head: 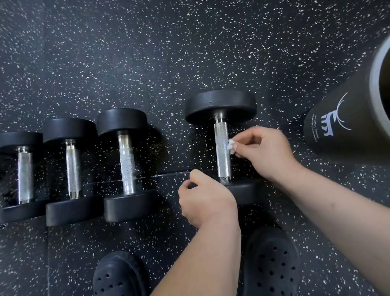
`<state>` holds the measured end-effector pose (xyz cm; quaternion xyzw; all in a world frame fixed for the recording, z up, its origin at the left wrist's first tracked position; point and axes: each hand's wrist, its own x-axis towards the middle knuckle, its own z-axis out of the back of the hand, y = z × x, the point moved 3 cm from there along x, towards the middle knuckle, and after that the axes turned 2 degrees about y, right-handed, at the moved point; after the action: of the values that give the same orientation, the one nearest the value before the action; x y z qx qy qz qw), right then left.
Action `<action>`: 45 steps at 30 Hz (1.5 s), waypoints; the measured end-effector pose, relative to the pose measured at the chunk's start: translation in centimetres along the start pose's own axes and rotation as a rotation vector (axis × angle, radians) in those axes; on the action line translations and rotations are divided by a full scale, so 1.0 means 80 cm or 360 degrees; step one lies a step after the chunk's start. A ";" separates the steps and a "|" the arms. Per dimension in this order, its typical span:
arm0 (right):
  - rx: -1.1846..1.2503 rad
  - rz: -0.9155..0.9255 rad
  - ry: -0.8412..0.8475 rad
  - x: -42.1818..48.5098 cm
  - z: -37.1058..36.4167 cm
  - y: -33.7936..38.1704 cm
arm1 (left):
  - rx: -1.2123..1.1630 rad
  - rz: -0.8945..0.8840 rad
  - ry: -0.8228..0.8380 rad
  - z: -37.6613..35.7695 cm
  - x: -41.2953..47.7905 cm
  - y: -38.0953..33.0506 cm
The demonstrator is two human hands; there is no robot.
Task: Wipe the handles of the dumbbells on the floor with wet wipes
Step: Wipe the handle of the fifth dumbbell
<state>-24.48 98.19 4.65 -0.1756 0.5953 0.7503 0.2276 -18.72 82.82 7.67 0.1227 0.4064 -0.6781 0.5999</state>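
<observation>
Black rubber floor [180,43] with white flecks, tile seam [163,175] running left-right. Far right: big black tube [353,134] lying on its side on the floor, open end toward the camera, grey rim, white deer logo [333,124] plus small unreadable text on its wall. Bottom centre: two black perforated clogs, left clog [119,289] and right clog [270,266], side by side.

A white deer emblem [333,121] is printed on the side of the black cylinder [359,100] at the right. Two small lines of white script [315,129] are set beside it, too small to be read.
</observation>
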 end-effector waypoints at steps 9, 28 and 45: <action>0.0343 -0.0263 0.0168 -0.010 -0.003 -0.015 | -0.0007 0.0003 -0.0007 0.000 -0.001 -0.002; 0.0751 -0.0546 0.0235 0.017 -0.024 -0.022 | -0.0048 -0.0008 -0.0032 0.000 -0.002 0.000; 0.0245 -0.0564 0.0718 0.020 -0.019 -0.041 | -0.0088 0.0000 -0.0023 0.001 -0.003 -0.001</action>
<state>-24.05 97.54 0.80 -0.4213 0.6461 0.5935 0.2298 -18.70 82.90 7.91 0.1011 0.4207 -0.6674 0.6061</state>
